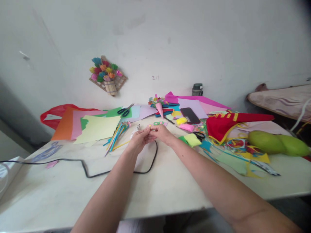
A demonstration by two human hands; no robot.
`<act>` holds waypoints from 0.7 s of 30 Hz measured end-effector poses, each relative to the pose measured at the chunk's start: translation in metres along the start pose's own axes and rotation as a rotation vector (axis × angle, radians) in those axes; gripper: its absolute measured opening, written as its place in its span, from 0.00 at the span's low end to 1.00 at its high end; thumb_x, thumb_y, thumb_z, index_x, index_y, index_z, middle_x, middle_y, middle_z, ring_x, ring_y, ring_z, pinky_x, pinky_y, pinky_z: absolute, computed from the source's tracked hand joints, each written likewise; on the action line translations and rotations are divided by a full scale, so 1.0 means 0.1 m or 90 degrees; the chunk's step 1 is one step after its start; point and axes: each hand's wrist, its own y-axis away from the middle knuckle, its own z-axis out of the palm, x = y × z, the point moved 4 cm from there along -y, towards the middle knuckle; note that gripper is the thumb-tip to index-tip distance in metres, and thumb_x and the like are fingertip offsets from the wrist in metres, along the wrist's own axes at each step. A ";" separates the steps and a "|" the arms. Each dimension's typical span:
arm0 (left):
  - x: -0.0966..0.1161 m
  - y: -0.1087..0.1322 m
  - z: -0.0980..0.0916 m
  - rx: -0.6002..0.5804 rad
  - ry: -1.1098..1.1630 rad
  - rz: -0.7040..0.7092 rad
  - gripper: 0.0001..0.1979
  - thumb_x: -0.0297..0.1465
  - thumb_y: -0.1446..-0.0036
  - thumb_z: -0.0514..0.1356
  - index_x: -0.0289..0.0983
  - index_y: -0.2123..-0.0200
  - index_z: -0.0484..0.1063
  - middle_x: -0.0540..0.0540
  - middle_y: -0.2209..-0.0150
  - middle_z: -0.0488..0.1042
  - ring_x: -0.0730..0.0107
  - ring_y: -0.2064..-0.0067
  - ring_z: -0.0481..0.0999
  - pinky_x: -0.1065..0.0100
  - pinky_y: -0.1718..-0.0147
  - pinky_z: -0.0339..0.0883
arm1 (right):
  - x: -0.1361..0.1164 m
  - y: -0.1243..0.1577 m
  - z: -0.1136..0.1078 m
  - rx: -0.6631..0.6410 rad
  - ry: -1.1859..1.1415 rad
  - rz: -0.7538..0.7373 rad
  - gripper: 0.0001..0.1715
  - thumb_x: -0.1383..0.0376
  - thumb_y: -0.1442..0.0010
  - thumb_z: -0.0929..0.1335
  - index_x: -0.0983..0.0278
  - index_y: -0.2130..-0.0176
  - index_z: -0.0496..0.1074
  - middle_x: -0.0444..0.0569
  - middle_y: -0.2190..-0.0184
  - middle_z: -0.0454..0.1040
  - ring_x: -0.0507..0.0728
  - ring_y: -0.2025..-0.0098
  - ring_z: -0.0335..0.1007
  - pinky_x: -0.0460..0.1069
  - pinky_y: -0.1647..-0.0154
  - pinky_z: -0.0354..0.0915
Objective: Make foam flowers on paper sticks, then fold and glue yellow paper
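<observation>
My left hand [141,138] and my right hand [160,133] meet above the middle of the table, fingertips touching. Both have their fingers pinched together; whatever is between them is too small or hidden to name. Just beyond the fingertips lies a row of small paper flowers [157,123] in pink, green and yellow. A whitish object, partly hidden, is behind my left hand, and a black cord [155,155] loops below the hands. To the left lies a bundle of thin coloured paper sticks [117,137]. A pink paper cone with small flowers [159,108] rests farther back.
Coloured paper sheets [98,129] and scissors [125,110] lie at the back left. Toward the right are a phone [190,115], more scissors [199,136], red cloth [218,127], paper scraps [230,161] and a long green object [277,144]. A dark bottle [197,89] stands behind.
</observation>
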 end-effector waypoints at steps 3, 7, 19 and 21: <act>0.02 0.01 -0.03 0.032 0.015 0.013 0.06 0.29 0.53 0.61 0.31 0.75 0.71 0.45 0.78 0.75 0.72 0.77 0.75 0.73 0.75 0.69 | -0.06 0.01 -0.04 -0.068 -0.032 0.002 0.13 0.71 0.56 0.66 0.63 0.68 0.76 0.43 0.70 0.74 0.53 0.61 0.68 0.48 0.57 0.61; 0.06 0.02 -0.07 0.055 0.001 0.037 0.06 0.29 0.54 0.62 0.30 0.76 0.71 0.44 0.77 0.75 0.73 0.76 0.75 0.74 0.75 0.69 | -0.10 0.02 -0.15 -0.141 -0.143 0.071 0.22 0.74 0.60 0.68 0.63 0.61 0.75 0.45 0.66 0.76 0.53 0.60 0.69 0.50 0.54 0.60; 0.03 0.02 -0.02 -0.025 -0.057 0.023 0.11 0.35 0.49 0.59 0.31 0.71 0.68 0.42 0.76 0.75 0.68 0.74 0.76 0.72 0.75 0.69 | -0.08 0.02 -0.15 -0.081 -0.150 0.069 0.18 0.71 0.60 0.70 0.64 0.64 0.75 0.45 0.68 0.76 0.53 0.62 0.69 0.50 0.55 0.61; 0.02 0.02 0.01 -0.048 -0.036 0.021 0.10 0.33 0.47 0.57 0.30 0.69 0.69 0.42 0.76 0.76 0.67 0.72 0.77 0.71 0.73 0.69 | -0.07 0.02 -0.11 -0.081 -0.118 0.071 0.18 0.70 0.60 0.71 0.64 0.64 0.75 0.44 0.69 0.75 0.53 0.62 0.69 0.50 0.56 0.62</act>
